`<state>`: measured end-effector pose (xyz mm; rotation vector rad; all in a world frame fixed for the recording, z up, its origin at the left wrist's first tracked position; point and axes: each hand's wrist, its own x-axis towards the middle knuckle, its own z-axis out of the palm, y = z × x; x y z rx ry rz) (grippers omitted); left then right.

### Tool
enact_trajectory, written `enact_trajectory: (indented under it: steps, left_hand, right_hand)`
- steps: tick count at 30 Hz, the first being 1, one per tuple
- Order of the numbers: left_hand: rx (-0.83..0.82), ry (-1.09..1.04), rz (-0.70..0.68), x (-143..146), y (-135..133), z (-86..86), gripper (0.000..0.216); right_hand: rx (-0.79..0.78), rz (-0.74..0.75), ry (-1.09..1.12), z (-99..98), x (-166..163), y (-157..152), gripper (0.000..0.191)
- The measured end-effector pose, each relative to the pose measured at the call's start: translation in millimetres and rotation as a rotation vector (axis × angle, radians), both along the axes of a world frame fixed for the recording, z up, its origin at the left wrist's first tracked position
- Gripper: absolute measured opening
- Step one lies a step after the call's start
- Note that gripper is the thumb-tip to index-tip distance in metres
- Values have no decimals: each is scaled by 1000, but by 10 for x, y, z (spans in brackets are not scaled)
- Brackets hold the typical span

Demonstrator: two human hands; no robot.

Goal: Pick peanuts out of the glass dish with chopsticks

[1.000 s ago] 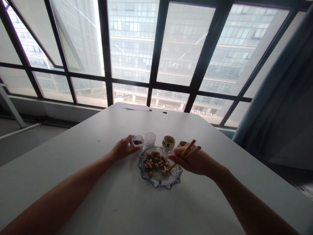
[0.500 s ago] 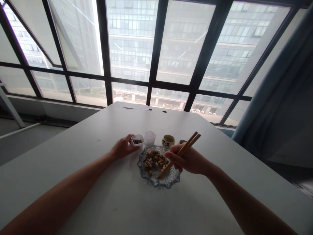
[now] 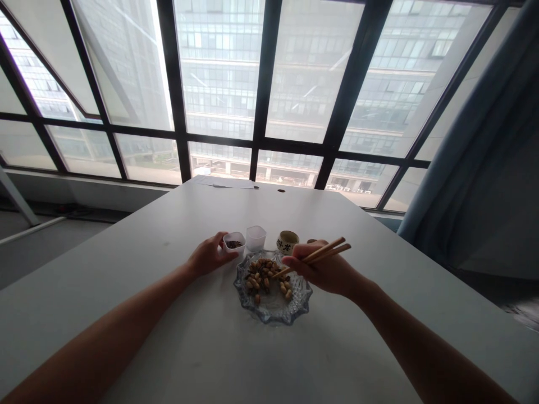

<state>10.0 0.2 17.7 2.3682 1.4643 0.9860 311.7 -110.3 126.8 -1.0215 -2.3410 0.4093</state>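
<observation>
My left hand (image 3: pixel 211 253) grips a small white plastic cup (image 3: pixel 234 252) from its left side; small dark pieces (image 3: pixel 233 244) lie inside it. In my right hand (image 3: pixel 322 266) is a pair of wooden chopsticks (image 3: pixel 326 251), their tips down among the nuts. Those nuts (image 3: pixel 264 269), which look like peanuts and pistachios with some dark bits between, sit in a scalloped glass dish (image 3: pixel 273 318) between my hands. Whether the tips pinch a piece is too small to tell.
Behind the dish stand a second white plastic cup (image 3: pixel 256 239) and a cream cup with dark characters (image 3: pixel 288 241). Another small cup (image 3: pixel 311 241) is mostly hidden by my right hand. Paper sheets (image 3: pixel 227 183) lie at the far end of the white table (image 3: pixel 197 348), before the windows.
The chopstick tips have moved from the dish's near bare part up to the nuts, and the sticks now lie flatter. My left hand still holds the cup. The view has shifted slightly.
</observation>
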Motion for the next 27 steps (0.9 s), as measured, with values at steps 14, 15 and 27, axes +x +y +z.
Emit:
enact_trajectory:
  steps: [14, 15, 27]
  left_hand:
    - [-6, 32, 1, -2, 1, 5, 66]
    - [-4, 33, 2, -3, 0, 6, 66]
    - [4, 30, 1, 1, -1, 9, 67]
  right_hand:
    - [-178, -21, 140, 26, -21, -11, 53]
    - [-173, -46, 133, 24, -25, -10, 53]
    - [14, 88, 113, -23, 75, 54, 42]
